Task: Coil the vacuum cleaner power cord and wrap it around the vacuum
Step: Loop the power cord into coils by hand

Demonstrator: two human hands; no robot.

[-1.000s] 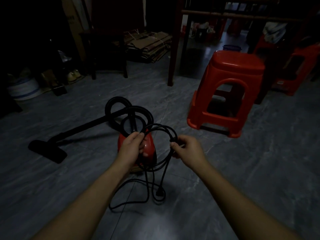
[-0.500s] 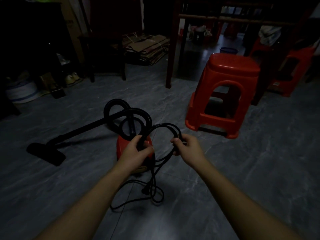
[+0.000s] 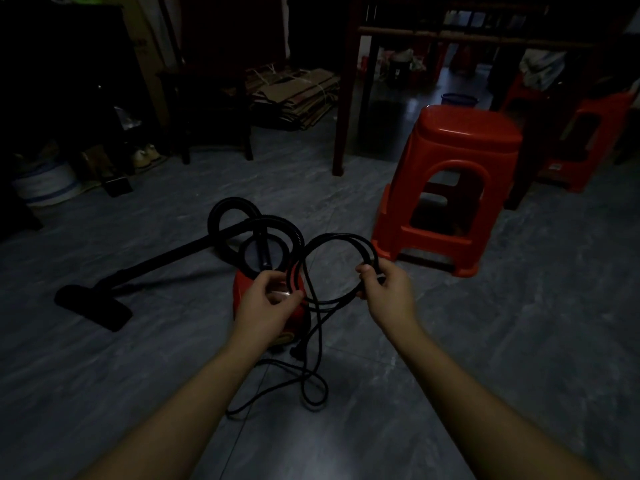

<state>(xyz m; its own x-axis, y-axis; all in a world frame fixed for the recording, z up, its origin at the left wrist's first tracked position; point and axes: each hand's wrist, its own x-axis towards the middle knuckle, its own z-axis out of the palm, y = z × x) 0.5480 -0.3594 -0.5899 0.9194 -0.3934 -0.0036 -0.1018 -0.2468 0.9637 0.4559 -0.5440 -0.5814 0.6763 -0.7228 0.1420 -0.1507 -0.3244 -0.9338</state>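
Now wider: power cord (image 3: 333, 237) loop between left hand (image 3: 266, 301), right hand (image 3: 389, 292)

Red stool (image 3: 460, 161) beside cardboard stack (image 3: 298, 95).

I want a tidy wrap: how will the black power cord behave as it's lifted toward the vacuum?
Probably floppy: the power cord sags between the left hand and right hand, and its slack lies kinked on the floor. Likely light, since both hands hold several loops with a pinch. The loops, unbound, may spring apart if a grip loosens.
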